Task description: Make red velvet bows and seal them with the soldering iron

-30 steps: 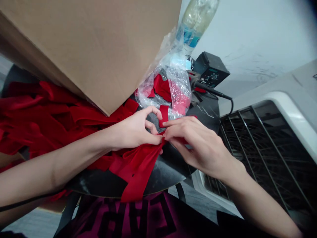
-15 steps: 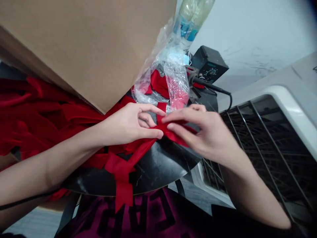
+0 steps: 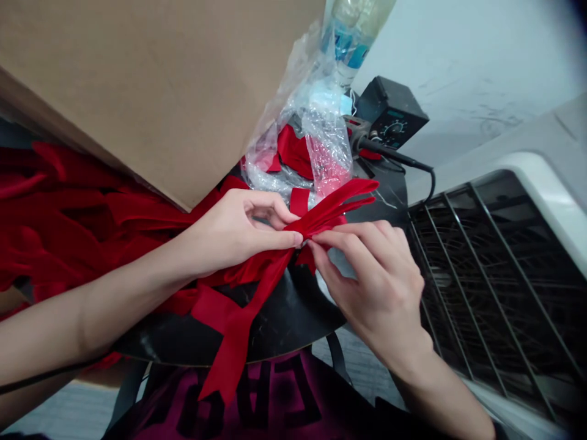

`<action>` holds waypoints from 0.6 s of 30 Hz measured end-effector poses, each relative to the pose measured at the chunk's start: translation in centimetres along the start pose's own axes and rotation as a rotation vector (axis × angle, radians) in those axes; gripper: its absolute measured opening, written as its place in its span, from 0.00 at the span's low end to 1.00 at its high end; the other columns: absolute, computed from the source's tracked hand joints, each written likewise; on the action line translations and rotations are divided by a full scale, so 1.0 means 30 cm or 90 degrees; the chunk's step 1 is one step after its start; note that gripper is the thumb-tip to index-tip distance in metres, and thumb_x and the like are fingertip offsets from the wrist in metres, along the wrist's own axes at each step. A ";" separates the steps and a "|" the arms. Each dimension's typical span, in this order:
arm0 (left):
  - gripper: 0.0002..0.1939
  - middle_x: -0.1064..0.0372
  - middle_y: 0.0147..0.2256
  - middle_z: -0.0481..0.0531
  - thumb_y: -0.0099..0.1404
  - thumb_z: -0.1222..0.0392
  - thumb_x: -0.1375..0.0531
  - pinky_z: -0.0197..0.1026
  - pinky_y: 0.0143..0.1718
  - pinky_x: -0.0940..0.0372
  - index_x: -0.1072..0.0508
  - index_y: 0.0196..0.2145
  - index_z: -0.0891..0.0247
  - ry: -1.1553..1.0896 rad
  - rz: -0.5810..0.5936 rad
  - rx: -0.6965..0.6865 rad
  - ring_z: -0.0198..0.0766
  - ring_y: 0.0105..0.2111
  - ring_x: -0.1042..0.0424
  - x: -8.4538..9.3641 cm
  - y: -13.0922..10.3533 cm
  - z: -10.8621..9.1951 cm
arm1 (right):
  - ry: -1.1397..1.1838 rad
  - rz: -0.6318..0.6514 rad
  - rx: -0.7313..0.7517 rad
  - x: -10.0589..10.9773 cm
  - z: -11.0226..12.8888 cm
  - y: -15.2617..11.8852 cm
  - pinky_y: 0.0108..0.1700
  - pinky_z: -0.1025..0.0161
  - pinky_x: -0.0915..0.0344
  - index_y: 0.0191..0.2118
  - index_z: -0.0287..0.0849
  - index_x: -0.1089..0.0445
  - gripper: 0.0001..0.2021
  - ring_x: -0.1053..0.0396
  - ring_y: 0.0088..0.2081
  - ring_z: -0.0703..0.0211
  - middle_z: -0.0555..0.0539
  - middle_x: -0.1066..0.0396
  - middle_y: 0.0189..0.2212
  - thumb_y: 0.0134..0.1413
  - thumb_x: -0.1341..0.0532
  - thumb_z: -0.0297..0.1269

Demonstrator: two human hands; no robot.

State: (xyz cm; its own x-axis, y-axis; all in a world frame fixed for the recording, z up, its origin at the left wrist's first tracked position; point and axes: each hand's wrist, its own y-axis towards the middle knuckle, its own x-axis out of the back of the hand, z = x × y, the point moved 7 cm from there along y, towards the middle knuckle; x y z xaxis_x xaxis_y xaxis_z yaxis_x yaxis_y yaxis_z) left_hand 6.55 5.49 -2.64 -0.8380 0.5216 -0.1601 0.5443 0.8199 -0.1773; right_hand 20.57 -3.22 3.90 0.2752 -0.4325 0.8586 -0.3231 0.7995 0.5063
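A red ribbon (image 3: 268, 278) is gathered over the dark round table (image 3: 293, 318), its notched tail hanging past the near edge and its loops pointing up to the right. My left hand (image 3: 245, 229) pinches the gathered middle between thumb and fingers. Close beside it, my right hand (image 3: 376, 281) pinches the ribbon at the right of the same spot, thumb and index fingertip together. Folds and fingers hide the exact gripping point. More red fabric (image 3: 92, 214) lies heaped at the left.
A cardboard box (image 3: 160, 79) stands behind the heap. Farther back are clear plastic wrap (image 3: 328, 143), a bottle (image 3: 355, 36), a black control box (image 3: 392, 113) and a corded tool (image 3: 394, 156). A white-framed grille (image 3: 486, 275) stands at the right.
The ribbon's loops now rise to the upper right, above my right hand. That hand has moved lower and turned. The hanging tail has shifted and now slants to the left.
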 end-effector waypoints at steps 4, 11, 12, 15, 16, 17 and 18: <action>0.10 0.18 0.31 0.45 0.55 0.70 0.25 0.26 0.34 0.29 0.17 0.34 0.60 -0.028 -0.028 0.022 0.31 0.32 0.19 0.003 -0.003 0.008 | -0.053 0.053 -0.024 -0.027 0.009 0.014 0.39 0.53 0.38 0.41 0.41 0.30 0.02 0.32 0.36 0.52 0.45 0.24 0.35 0.67 0.36 0.31; 0.08 0.16 0.31 0.52 0.58 0.62 0.24 0.37 0.37 0.22 0.18 0.33 0.61 -0.203 -0.001 0.195 0.42 0.35 0.15 -0.014 -0.018 0.044 | -0.056 0.019 0.311 -0.032 -0.037 0.030 0.40 0.53 0.34 0.53 0.41 0.30 0.10 0.28 0.41 0.51 0.42 0.20 0.45 0.68 0.39 0.27; 0.08 0.16 0.31 0.51 0.57 0.63 0.24 0.37 0.38 0.22 0.19 0.32 0.61 -0.209 -0.018 0.182 0.42 0.35 0.15 -0.010 -0.016 0.040 | -0.023 0.004 0.303 -0.026 -0.047 0.032 0.41 0.53 0.33 0.53 0.43 0.30 0.10 0.27 0.42 0.51 0.43 0.20 0.46 0.68 0.39 0.28; 0.09 0.17 0.33 0.48 0.56 0.65 0.24 0.37 0.42 0.23 0.19 0.32 0.61 -0.181 -0.111 0.058 0.38 0.36 0.17 0.025 -0.005 0.011 | 0.158 -0.030 0.082 -0.026 -0.070 0.050 0.39 0.59 0.28 0.49 0.45 0.30 0.10 0.25 0.36 0.58 0.48 0.21 0.39 0.65 0.32 0.36; 0.09 0.18 0.34 0.47 0.55 0.65 0.23 0.35 0.43 0.25 0.20 0.31 0.60 -0.162 -0.146 0.007 0.36 0.36 0.18 0.039 -0.003 0.000 | 0.213 -0.033 -0.012 -0.040 -0.066 0.049 0.37 0.62 0.28 0.47 0.45 0.29 0.11 0.25 0.33 0.61 0.50 0.22 0.35 0.63 0.30 0.40; 0.10 0.19 0.34 0.45 0.55 0.66 0.23 0.34 0.43 0.26 0.20 0.30 0.60 -0.142 -0.177 -0.040 0.34 0.37 0.20 0.053 -0.003 -0.009 | 0.246 -0.030 -0.090 -0.060 -0.053 0.044 0.35 0.63 0.28 0.46 0.45 0.29 0.13 0.26 0.30 0.63 0.52 0.23 0.33 0.62 0.29 0.43; 0.10 0.20 0.33 0.44 0.54 0.66 0.23 0.33 0.43 0.27 0.20 0.30 0.60 -0.118 -0.198 -0.077 0.33 0.37 0.21 0.062 -0.003 -0.016 | 0.261 -0.033 -0.145 -0.079 -0.033 0.040 0.35 0.64 0.27 0.45 0.45 0.29 0.13 0.26 0.29 0.64 0.53 0.23 0.32 0.61 0.29 0.44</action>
State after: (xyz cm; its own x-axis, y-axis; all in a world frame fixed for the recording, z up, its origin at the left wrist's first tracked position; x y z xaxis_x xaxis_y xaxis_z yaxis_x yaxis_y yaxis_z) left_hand 4.91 6.50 -2.46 -0.9350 0.2010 -0.2922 0.2471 0.9602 -0.1304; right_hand 20.42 -0.82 2.39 0.6351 -0.3103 0.7074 -0.1059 0.8722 0.4776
